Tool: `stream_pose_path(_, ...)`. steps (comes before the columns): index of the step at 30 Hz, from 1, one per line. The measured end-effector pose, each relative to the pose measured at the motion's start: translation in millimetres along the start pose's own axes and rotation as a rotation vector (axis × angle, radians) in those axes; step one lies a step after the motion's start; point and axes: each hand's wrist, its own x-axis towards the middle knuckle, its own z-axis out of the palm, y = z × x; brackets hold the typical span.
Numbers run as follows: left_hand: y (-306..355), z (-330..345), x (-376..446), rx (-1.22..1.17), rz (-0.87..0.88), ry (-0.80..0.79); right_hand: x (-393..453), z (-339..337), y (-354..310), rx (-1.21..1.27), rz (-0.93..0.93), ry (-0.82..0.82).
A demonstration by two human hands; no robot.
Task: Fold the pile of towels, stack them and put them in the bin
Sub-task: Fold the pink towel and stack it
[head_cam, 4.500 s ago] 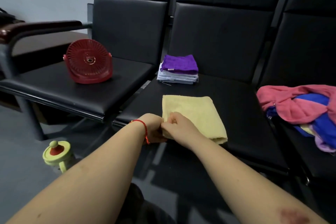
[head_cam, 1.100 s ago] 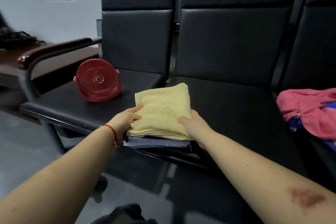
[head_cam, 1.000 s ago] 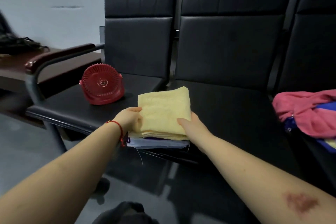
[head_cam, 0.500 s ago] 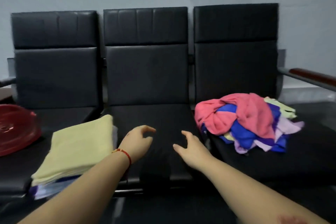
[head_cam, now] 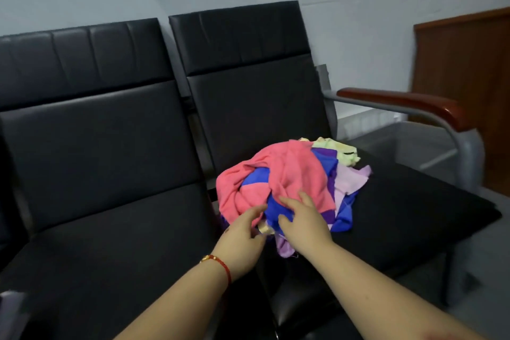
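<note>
A loose pile of unfolded towels lies on the right black seat: a pink one on top, with blue, purple, lilac and pale yellow ones under and around it. My left hand reaches the pile's near left edge with relaxed fingers that touch the cloth. My right hand lies on the front of the pile, fingers spread over the blue towel and the pink one. Neither hand clearly grips anything. The folded stack is nearly out of frame; only a pale corner shows at the bottom left.
The middle black seat lies to the left of the pile. A metal armrest with a brown wooden top bounds the right seat. A wooden door stands at the far right against the grey wall.
The yellow towel went onto the folded stack on the left seat and both hands let go. My view swung right, and both hands moved from mid-air onto the towel pile.
</note>
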Motion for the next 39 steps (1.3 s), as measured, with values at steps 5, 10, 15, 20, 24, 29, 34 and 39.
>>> stream_pose_path(5, 17.0, 15.4, 30.5, -0.101, -0.025, -0.041, 8.7, 13.7, 3.4, 0.062, -0.022, -0.005)
stream_pose_path(10, 18.2, 25.0, 52.1, -0.576, -0.256, 0.072, 4.4, 7.1, -1.1, 0.276, 0.006, -0.018)
stream_pose_path(15, 21.9, 17.8, 40.5, -0.628, -0.297, 0.085, -5.0, 6.6, -16.3, 0.516, 0.102, -0.001)
stream_pose_path(20, 29.4, -9.4, 27.4, -0.688, -0.302, 0.12, -22.5, 14.6, -44.4, 0.701, 0.178, -0.164)
stream_pose_path(24, 36.4, -32.8, 13.2, -0.784, -0.275, 0.169, -36.8, 7.8, -61.6, 1.004, 0.362, -0.01)
stream_pose_path(29, 31.7, -42.6, -44.5, -0.903, -0.319, -0.136, -49.8, -6.3, -50.7, 1.505, 0.541, -0.241)
stream_pose_path(34, -7.3, -47.5, -103.0, -0.994, -0.413, -0.35, -64.5, 3.9, -63.3, 1.339, 0.496, -0.465)
stream_pose_path(39, -50.4, -78.3, -116.1, -1.379, -0.502, 0.096, -115.1, 18.7, -113.8, 0.856, 0.199, -1.304)
